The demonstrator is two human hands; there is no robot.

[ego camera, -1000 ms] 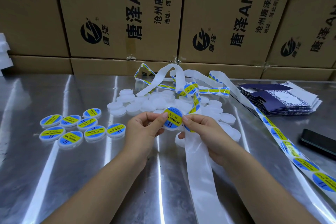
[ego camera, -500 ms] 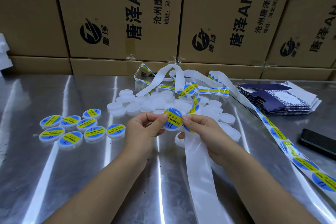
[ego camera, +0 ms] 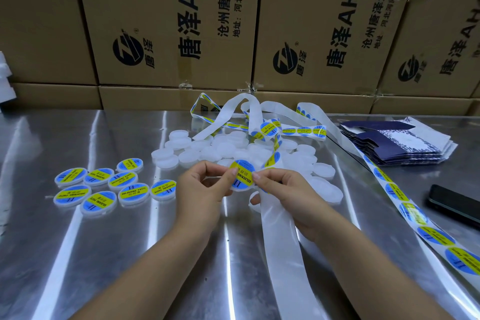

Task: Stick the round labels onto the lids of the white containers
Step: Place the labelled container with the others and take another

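Note:
A small white round container with a blue and yellow round label [ego camera: 244, 175] on its lid is held above the metal table [ego camera: 65, 254]. My left hand [ego camera: 205, 189] grips its left edge, thumb on the label. My right hand [ego camera: 283, 195] pinches the right edge and also holds the empty white backing strip [ego camera: 283, 254] that trails toward me. Behind lies a pile of unlabelled white containers [ego camera: 220, 149]. Several labelled containers [ego camera: 104, 187] sit in a group at the left.
A strip of unused labels [ego camera: 405, 205] runs along the right side and loops over the pile. A stack of dark blue flat cartons [ego camera: 394, 143] and a black phone [ego camera: 454, 205] lie at the right. Brown cardboard boxes [ego camera: 168, 23] wall off the table's far edge.

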